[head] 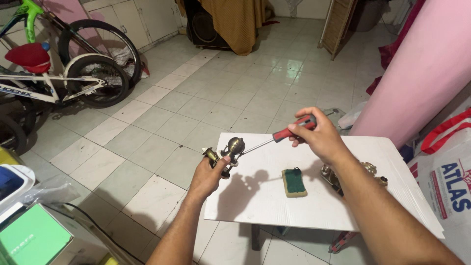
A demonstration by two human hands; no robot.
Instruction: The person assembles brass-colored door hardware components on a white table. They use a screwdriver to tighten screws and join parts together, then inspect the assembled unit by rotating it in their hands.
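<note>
Hidden parts: the brass fitting [354,172] on the desk is lying partly behind the right forearm, so its shape is hard to make out; the left fingers are mostly covered by the piece they are holding.
Left hand [210,172]: it is closing tightly around a small brass knob assembly [229,151] (a round ball on top, a short stem to the side), holding it just over the left edge of the desk.
Right hand [319,136]: it is gripping the red and black handle of a screwdriver [279,136], fingers wrapped closed; the thin shaft is pointing left and its tip is touching the knob assembly.
Desk [274,211]: a white top, carrying a green scrub sponge [294,182] near the middle, well apart from the knob assembly.
Containers: a white printed bag [449,181] is standing at the right, cut off by the frame; I cannot tell its contents.
Floor: pale tiles [196,108]; a bicycle [73,73] is standing at the far left.
</note>
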